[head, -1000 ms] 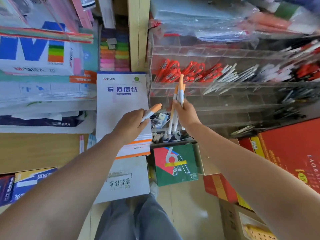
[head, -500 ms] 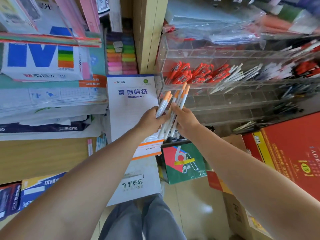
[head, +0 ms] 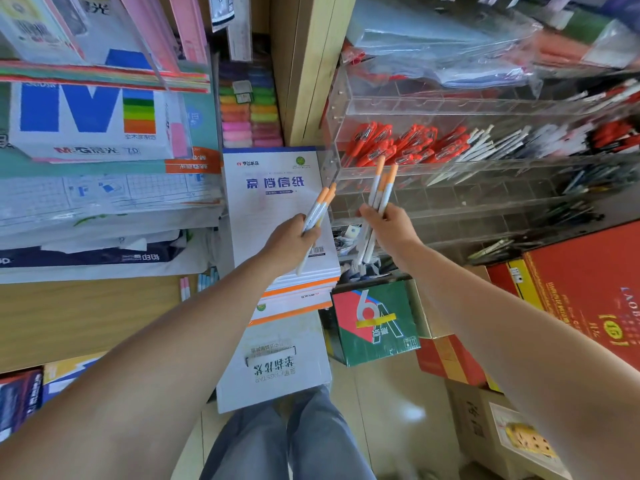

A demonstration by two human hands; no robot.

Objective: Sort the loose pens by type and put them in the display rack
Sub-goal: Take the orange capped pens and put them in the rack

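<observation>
My left hand (head: 294, 242) grips two white pens with orange caps (head: 320, 206), caps pointing up and to the right. My right hand (head: 391, 233) grips a bunch of about three of the same orange-capped pens (head: 381, 188), held upright just in front of the clear acrylic display rack (head: 450, 161). The rack's upper tier holds red pens (head: 398, 143) at the left and white pens (head: 485, 147) further right. The compartments behind my right hand's pens look empty.
A pad of writing paper (head: 277, 202) stands left of the rack, on stacked pads. Paper reams and coloured sheets fill the left shelves. A green box (head: 374, 323), red boxes (head: 588, 289) and cartons sit below the rack. Loose small items lie under the rack.
My hands came together half a second ago and have since parted. My left hand went from one pen to two. The right hand's bunch sits closer to the rack.
</observation>
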